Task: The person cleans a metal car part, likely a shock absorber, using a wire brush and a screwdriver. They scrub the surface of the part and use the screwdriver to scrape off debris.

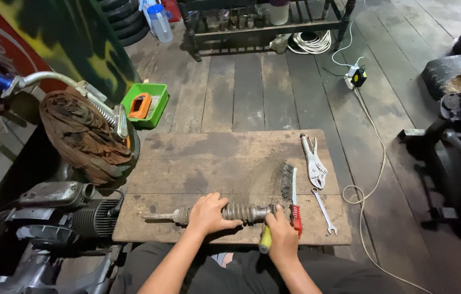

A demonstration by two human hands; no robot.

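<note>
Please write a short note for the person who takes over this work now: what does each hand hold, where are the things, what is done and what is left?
Left hand: wrapped around the ribbed metal shaft, pinning it on the wooden board.
Right hand: grips a yellow-handled tool, its tip at the shaft's right end; the tip is hidden.
On the board to the right: wire brush, locking pliers, wrench.
Done: the shaft lies flat and held; it looks dirty.
Left: work at the right end seems in progress; how far it has gone cannot be told.
</note>
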